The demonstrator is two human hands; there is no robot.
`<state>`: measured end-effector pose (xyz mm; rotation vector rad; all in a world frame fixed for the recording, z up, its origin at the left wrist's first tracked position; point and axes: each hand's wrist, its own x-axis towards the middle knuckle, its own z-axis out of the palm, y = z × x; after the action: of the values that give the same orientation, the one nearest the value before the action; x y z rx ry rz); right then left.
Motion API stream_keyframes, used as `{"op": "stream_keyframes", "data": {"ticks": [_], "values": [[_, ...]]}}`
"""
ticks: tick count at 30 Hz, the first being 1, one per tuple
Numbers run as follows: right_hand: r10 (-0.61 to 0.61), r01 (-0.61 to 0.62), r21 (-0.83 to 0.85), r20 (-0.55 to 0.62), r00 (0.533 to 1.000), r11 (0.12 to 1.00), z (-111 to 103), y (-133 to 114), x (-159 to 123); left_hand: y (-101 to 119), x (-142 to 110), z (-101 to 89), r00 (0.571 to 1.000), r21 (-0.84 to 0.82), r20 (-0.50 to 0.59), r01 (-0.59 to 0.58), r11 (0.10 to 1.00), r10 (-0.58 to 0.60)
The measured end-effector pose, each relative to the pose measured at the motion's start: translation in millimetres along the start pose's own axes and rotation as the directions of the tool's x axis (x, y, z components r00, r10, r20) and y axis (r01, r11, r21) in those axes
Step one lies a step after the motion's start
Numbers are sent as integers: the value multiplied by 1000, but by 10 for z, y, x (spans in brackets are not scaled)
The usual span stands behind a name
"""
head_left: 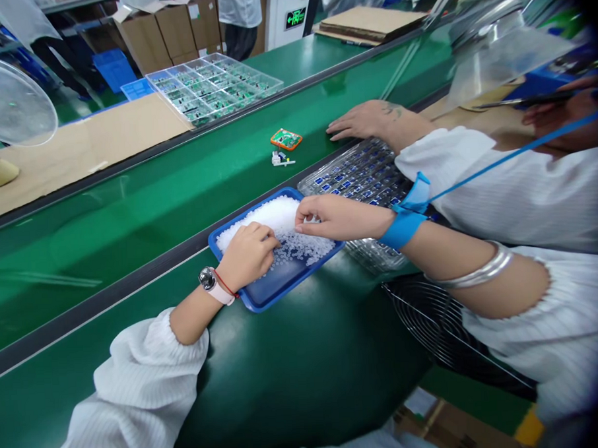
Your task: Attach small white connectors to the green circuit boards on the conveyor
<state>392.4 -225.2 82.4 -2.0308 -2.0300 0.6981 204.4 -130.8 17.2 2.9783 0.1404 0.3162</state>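
A blue tray [265,298] holds a heap of small, translucent white ring-like pieces [271,215], piled toward its far side. Over the tray's left part, my left hand [249,254] has its fingers curled down among the loose pieces; its fingertips are partly hidden. My right hand [331,216] hovers above the tray's right side, thumb and forefinger brought together in a pinch. Whatever is between either hand's fingertips is too small or hidden to make out. A blue band [403,226] with a cord circles my right wrist.
On the green conveyor belt [153,191] lie an orange-edged circuit board [286,139] and a small white part [279,159]. A co-worker's hand [361,121] rests at the belt's right. Clear plastic trays [361,175] adjoin mine. A divided box of boards [214,89] stands across; a black fan [442,323] sits below right.
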Motion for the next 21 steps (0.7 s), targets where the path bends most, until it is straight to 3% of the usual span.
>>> {"op": "stream_keyframes", "data": {"ticks": [21], "values": [[-24,24,2,-19,1000,1000,26,43,12,20,1,-7,1000,14,24,7,1000,-8]]}}
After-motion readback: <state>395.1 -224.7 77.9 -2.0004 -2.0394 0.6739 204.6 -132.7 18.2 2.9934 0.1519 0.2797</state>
